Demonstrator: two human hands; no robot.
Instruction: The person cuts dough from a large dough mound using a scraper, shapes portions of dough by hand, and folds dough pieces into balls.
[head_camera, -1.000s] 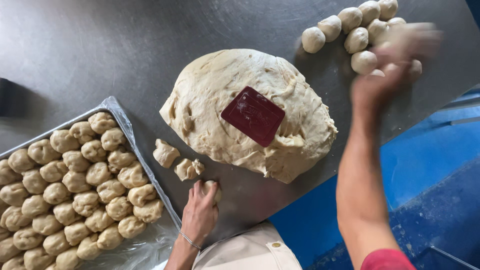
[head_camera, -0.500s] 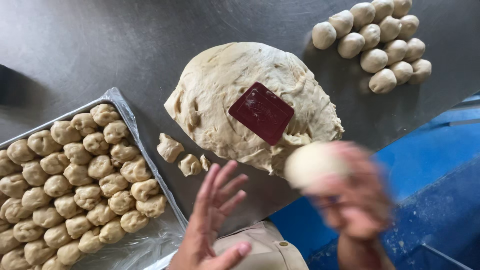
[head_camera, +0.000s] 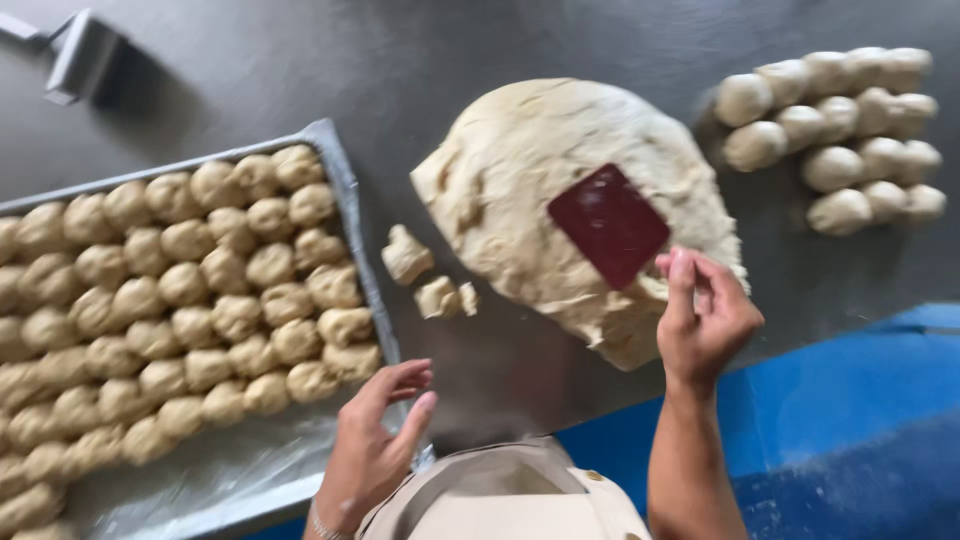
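Observation:
A big mound of pale dough (head_camera: 520, 190) lies on the steel table (head_camera: 300, 70), with a dark red square scraper (head_camera: 608, 224) resting on top. My right hand (head_camera: 705, 320) hovers at the mound's near right edge, fingers loosely curled and apart, fingertips close to the scraper's corner, nothing visible in it. My left hand (head_camera: 375, 440) is lower, by the near right corner of a metal tray (head_camera: 340, 170), fingers spread and curved, holding nothing. The tray is packed with several rows of rolled dough balls (head_camera: 190, 300).
Two small torn dough pieces (head_camera: 425, 275) lie between tray and mound. A cluster of several dough balls (head_camera: 840, 130) sits at the far right. A metal object (head_camera: 75, 50) is at the far left corner. A blue surface (head_camera: 850, 420) lies beyond the table edge.
My right hand went from the far cluster toward me with a dough ball, then up to the mound's edge, and the ball is no longer in it. My left hand lifted off the table and moved toward the tray.

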